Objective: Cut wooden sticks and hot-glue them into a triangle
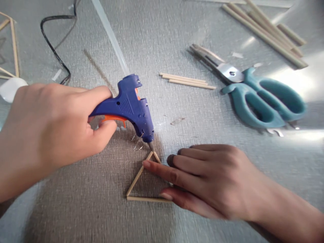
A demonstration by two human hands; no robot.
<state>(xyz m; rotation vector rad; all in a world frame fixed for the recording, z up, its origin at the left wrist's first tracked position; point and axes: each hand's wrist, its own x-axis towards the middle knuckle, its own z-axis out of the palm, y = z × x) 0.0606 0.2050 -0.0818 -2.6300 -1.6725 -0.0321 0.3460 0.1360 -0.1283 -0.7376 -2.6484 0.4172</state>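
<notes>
In the head view my left hand (58,125) is closed around the handle of a blue glue gun (131,104) with an orange trigger. A translucent glue stick (111,33) runs out of its back end. The metal nozzle points down and meets the top corner of a triangle of thin wooden sticks (138,177) lying on the table. My right hand (212,182) lies with fingers outstretched over the triangle's right side. Its index fingertip presses on the left stick, and its thumb is at the bottom stick. The triangle's right corner is hidden under that hand.
Teal-handled scissors (253,91) lie at the right. Several thin sticks (187,81) are at the middle, thicker wooden sticks (265,33) at the top right. A black cord (53,47) curves at the upper left, near another stick frame (14,47) and a white object (11,89).
</notes>
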